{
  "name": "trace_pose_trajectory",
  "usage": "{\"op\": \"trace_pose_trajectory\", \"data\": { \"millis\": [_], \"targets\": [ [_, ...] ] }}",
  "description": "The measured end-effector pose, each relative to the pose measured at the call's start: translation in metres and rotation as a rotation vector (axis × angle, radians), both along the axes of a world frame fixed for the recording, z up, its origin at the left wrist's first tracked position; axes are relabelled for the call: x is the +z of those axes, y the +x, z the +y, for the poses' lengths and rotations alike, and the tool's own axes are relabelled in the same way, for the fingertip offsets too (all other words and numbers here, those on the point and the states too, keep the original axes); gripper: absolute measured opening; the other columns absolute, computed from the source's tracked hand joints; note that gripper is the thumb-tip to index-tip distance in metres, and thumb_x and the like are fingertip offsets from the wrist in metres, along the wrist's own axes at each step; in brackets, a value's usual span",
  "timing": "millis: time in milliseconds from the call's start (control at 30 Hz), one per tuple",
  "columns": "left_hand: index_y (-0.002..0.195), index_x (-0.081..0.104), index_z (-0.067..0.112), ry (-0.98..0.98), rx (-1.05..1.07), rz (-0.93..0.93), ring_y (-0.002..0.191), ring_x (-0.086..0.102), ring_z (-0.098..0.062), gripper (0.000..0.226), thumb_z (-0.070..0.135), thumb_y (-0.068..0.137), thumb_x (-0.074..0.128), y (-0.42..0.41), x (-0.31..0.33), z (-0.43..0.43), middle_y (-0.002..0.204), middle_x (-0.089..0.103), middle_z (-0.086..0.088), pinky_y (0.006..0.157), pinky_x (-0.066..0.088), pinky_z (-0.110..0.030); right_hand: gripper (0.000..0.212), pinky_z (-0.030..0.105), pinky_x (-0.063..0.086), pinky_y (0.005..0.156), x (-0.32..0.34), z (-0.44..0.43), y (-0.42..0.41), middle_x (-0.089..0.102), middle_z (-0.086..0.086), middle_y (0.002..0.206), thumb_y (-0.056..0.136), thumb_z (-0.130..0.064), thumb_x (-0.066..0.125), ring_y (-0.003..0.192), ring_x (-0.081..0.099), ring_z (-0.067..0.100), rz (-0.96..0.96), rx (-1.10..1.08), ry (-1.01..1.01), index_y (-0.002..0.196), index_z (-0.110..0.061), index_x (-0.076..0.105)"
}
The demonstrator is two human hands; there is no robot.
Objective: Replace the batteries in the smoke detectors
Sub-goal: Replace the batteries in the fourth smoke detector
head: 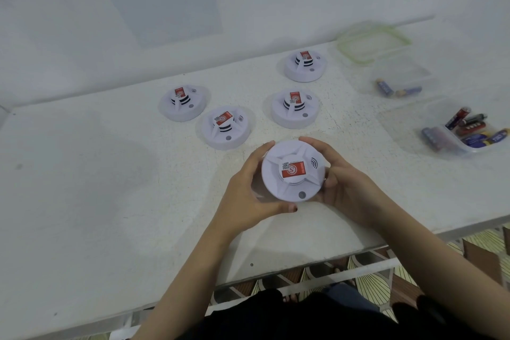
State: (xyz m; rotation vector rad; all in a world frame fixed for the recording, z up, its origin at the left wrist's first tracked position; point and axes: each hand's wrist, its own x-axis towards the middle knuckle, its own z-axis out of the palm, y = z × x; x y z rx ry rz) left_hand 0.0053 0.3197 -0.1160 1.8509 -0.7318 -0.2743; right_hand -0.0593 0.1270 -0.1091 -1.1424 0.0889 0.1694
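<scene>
Five white smoke detectors in all, each with a red label on its raised centre.

Beyond and to the left of the left hand (248, 188), two resting on the white tabletop (110, 174): the far-left detector (180, 103) and, just beside it and closer to the hands, the second detector (225, 128).

Between the hands, the held detector (292, 171), label up, over the front part of the tabletop. Lifted or resting: cannot tell. Left hand curled round its left rim, thumb along the near edge, fingertips at the far edge. Right hand (345, 182) curled round the right rim in the same way.

Beyond the right hand, two more: the third detector (295, 109) close by, the fourth detector (305, 66) farther back.

To the right of the right hand, well apart: one green-rimmed lid (372, 43) lying flat, farthest back; then two clear containers. In the far container (400, 74), what looks like two blue-and-yellow batteries (385, 87). In the near container (408, 124), a jumble of red, black and blue batteries (474, 130), too heaped to count.
</scene>
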Motion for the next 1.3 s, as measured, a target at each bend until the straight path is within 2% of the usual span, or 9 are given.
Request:
{"op": "trace_pose_trajectory", "data": {
  "millis": [167,600,800,867,933,1033,1100,1200,1300],
  "targets": [
    [0.139,0.035,0.035,0.008,-0.004,-0.013,0.126,0.048,0.000,0.094,0.026,0.061,0.088,-0.001,0.000,0.000,0.138,0.050,0.018,0.099,0.043,-0.014,0.073,0.041,0.056,0.080,0.002,0.000,0.000,0.054,0.014,0.130,0.065,-0.002,0.036,0.106,0.058,0.033,-0.022,0.009,-0.002,0.135,-0.019,0.042],
    [0.144,0.035,0.025,0.010,-0.021,-0.009,0.128,0.046,-0.002,0.097,0.023,0.062,0.088,0.001,-0.002,0.001,0.140,0.049,0.014,0.102,0.042,-0.018,0.071,0.038,0.057,0.076,0.002,0.002,0.001,0.055,0.014,0.129,0.067,-0.004,0.039,0.103,0.060,0.032,-0.010,-0.003,-0.033,0.136,-0.020,0.042],
    [0.138,0.040,0.022,0.005,0.006,-0.037,0.122,0.051,-0.003,0.092,0.020,0.060,0.090,-0.001,0.000,-0.001,0.131,0.053,0.020,0.094,0.045,-0.014,0.061,0.036,0.056,0.079,0.001,0.003,-0.001,0.060,0.007,0.123,0.073,-0.011,0.039,0.104,0.061,0.027,-0.056,-0.022,-0.134,0.132,-0.026,0.046],
    [0.137,0.042,0.020,-0.009,0.019,-0.052,0.121,0.053,-0.005,0.089,0.019,0.061,0.090,-0.003,0.001,-0.001,0.130,0.055,0.017,0.094,0.046,-0.015,0.051,0.030,0.054,0.083,0.002,0.001,-0.001,0.065,-0.003,0.117,0.080,-0.017,0.039,0.106,0.062,0.017,-0.118,-0.089,-0.327,0.127,-0.030,0.052],
    [0.136,0.044,0.019,-0.037,0.036,-0.059,0.121,0.053,-0.005,0.088,0.016,0.061,0.090,-0.003,0.002,-0.001,0.129,0.057,0.017,0.094,0.046,-0.017,0.042,0.023,0.050,0.088,0.002,-0.005,-0.003,0.067,-0.009,0.114,0.086,-0.023,0.040,0.107,0.060,0.011,-0.254,-0.202,-0.627,0.123,-0.025,0.059],
    [0.133,0.044,0.025,-0.082,0.094,-0.063,0.119,0.052,0.004,0.086,0.019,0.060,0.089,0.001,0.007,0.000,0.126,0.055,0.029,0.091,0.043,-0.009,0.036,0.011,0.039,0.089,-0.004,-0.019,-0.003,0.067,-0.014,0.104,0.085,-0.032,0.042,0.101,0.057,0.003,-0.341,-0.366,-0.989,0.107,-0.019,0.068],
    [0.131,0.042,0.029,-0.081,0.135,-0.089,0.117,0.050,0.012,0.085,0.025,0.059,0.088,0.010,0.016,-0.001,0.123,0.052,0.038,0.089,0.040,-0.004,0.030,0.002,0.030,0.085,-0.009,-0.031,0.002,0.064,-0.013,0.097,0.083,-0.024,0.047,0.095,0.052,0.001,-0.328,-0.426,-1.211,0.101,-0.018,0.071],
    [0.131,0.041,0.029,-0.052,0.138,-0.127,0.113,0.049,0.017,0.084,0.027,0.062,0.088,0.035,0.035,-0.006,0.119,0.050,0.042,0.086,0.039,-0.001,0.033,0.013,0.030,0.082,-0.012,-0.050,0.016,0.067,-0.003,0.098,0.079,-0.019,0.045,0.095,0.057,0.014,-0.320,-0.413,-1.405,0.100,-0.016,0.071],
    [0.135,0.037,0.026,0.049,0.114,-0.128,0.111,0.052,0.012,0.084,0.040,0.066,0.082,0.073,0.054,-0.017,0.121,0.052,0.031,0.086,0.045,-0.010,0.032,0.022,0.034,0.082,-0.013,-0.060,0.027,0.067,0.001,0.098,0.076,-0.016,0.048,0.092,0.059,0.020,-0.303,-0.451,-1.458,0.097,-0.014,0.072]
  ]
}}
